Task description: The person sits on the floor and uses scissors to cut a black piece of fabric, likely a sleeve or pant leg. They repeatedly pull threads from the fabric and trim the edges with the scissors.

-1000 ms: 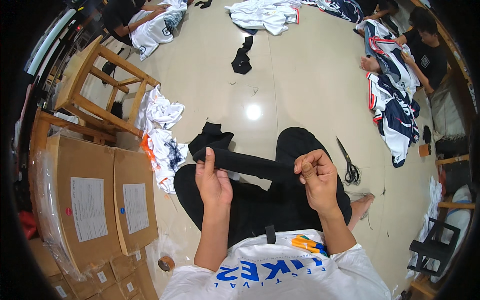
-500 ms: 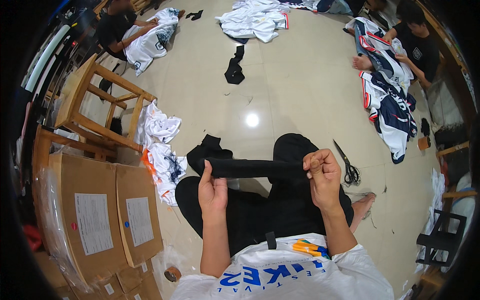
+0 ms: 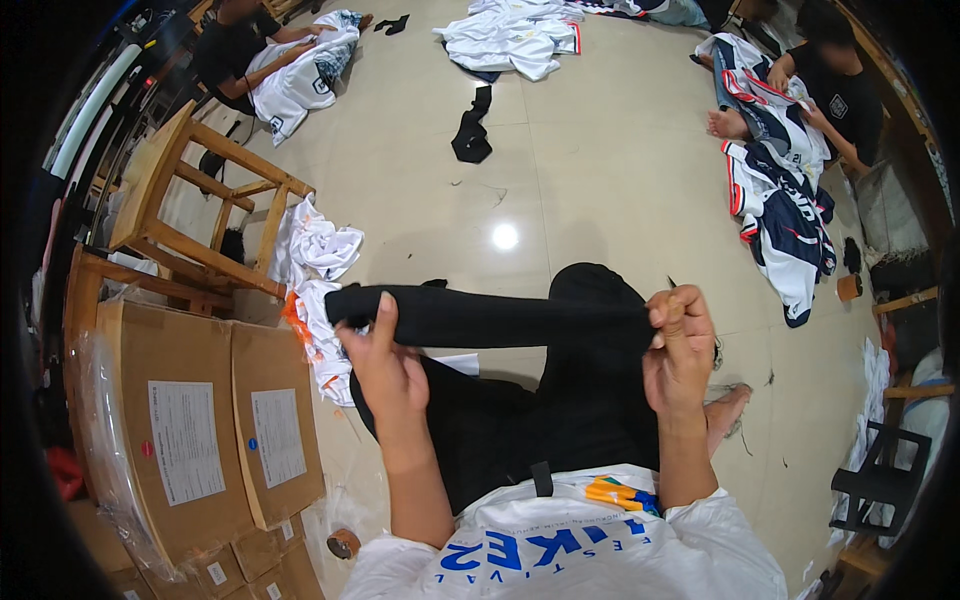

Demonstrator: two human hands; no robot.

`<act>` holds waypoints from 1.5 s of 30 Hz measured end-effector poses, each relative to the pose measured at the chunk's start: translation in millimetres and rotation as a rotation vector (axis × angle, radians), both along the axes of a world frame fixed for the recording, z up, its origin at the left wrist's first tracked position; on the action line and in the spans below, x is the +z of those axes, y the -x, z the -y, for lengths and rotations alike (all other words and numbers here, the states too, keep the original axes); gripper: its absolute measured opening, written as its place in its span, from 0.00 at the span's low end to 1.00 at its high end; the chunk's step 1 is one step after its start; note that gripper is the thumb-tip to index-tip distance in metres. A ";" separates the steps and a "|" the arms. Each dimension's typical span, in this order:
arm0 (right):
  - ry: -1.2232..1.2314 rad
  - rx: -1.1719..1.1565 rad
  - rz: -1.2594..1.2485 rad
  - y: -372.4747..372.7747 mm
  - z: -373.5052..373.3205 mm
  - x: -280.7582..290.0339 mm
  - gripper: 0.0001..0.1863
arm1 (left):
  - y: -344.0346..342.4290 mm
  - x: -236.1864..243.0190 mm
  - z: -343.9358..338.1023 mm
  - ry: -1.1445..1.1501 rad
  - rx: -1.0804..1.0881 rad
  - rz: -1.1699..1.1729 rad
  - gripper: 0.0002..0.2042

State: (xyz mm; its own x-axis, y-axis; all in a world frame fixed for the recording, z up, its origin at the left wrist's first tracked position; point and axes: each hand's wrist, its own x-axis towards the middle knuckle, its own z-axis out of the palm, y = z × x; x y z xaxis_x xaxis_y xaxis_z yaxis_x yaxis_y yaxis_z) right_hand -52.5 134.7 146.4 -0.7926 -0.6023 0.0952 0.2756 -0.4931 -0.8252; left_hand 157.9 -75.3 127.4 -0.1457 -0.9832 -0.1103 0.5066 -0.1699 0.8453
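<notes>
A long strip of black fabric (image 3: 490, 320) is stretched level between my two hands, above my crossed legs in black trousers. My left hand (image 3: 388, 355) grips it near its left end, thumb in front and fingers behind; a short end sticks out past the thumb. The right end is pinched between the thumb and fingers of my right hand (image 3: 680, 345). Scissors (image 3: 718, 352) on the floor are almost wholly covered by my right hand. Behind the strip, only a sliver of another black cloth shows.
Cardboard boxes (image 3: 180, 400) and a wooden stool (image 3: 200, 210) stand at left, beside white cloth (image 3: 318, 245). A black cloth piece (image 3: 472, 135) lies farther off on the tiles. Co-workers sit at far left and right with garments. A jersey (image 3: 785, 225) and a tape roll (image 3: 848, 288) lie right.
My hands have moved apart, left hand leftward and right hand rightward, so more of the black strip shows. It now covers most of the black cloth on the floor.
</notes>
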 end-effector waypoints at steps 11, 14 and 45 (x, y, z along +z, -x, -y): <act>-0.068 -0.026 -0.156 10.1 2.4 -7.8 0.06 | -15.4 -60.0 21.9 -0.186 -0.148 -0.023 0.16; -0.095 -0.037 -0.089 8.6 4.3 -20.8 0.06 | -21.0 -60.2 7.9 -0.012 -0.109 0.585 0.26; -0.150 -0.253 -0.166 19.9 -52.2 -1.3 0.06 | -1.3 -65.6 40.0 0.102 0.315 0.253 0.20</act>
State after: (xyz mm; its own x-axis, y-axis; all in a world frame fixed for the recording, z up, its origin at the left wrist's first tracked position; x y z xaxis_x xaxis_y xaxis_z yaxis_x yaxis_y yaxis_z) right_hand -72.4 186.9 145.1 -0.8996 -0.4059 0.1611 0.0157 -0.3988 -0.9169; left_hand 159.2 -115.2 61.8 0.1827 -0.9832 -0.0036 0.2946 0.0512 0.9543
